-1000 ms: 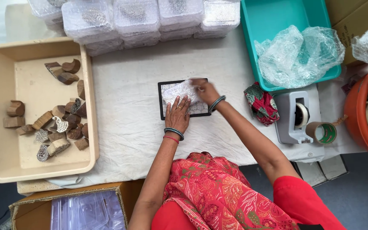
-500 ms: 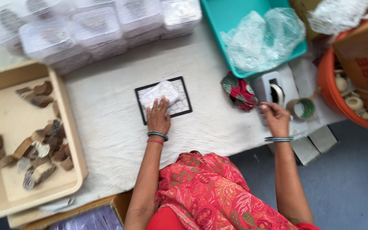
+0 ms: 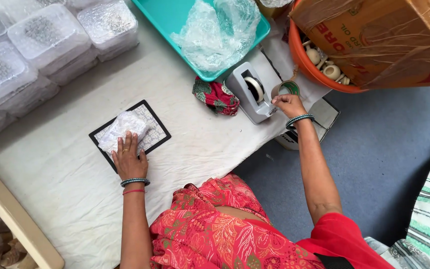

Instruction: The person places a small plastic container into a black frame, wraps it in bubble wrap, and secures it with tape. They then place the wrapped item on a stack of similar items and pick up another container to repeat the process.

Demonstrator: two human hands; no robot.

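My left hand (image 3: 128, 160) lies flat on a small bundle wrapped in white bubble wrap (image 3: 121, 130). The bundle rests on a black-framed patterned board (image 3: 156, 133) on the white cloth. My right hand (image 3: 287, 104) reaches out to the grey tape dispenser (image 3: 251, 92) and pinches at its front end, where the tape comes off. A loose tape roll (image 3: 285, 88) stands right behind that hand.
A teal tray (image 3: 175, 16) holds crumpled clear plastic (image 3: 216, 33). A red patterned cloth pouch (image 3: 216, 96) lies beside the dispenser. Stacked clear lidded boxes (image 3: 51, 40) fill the far left. An orange tub (image 3: 319, 65) and cardboard box (image 3: 384, 35) stand right. A beige tray (image 3: 21, 230) sits near left.
My right hand left the wrapped bundle and went right to the tape dispenser. My left hand stayed on the bundle. The view shifted right and closer.
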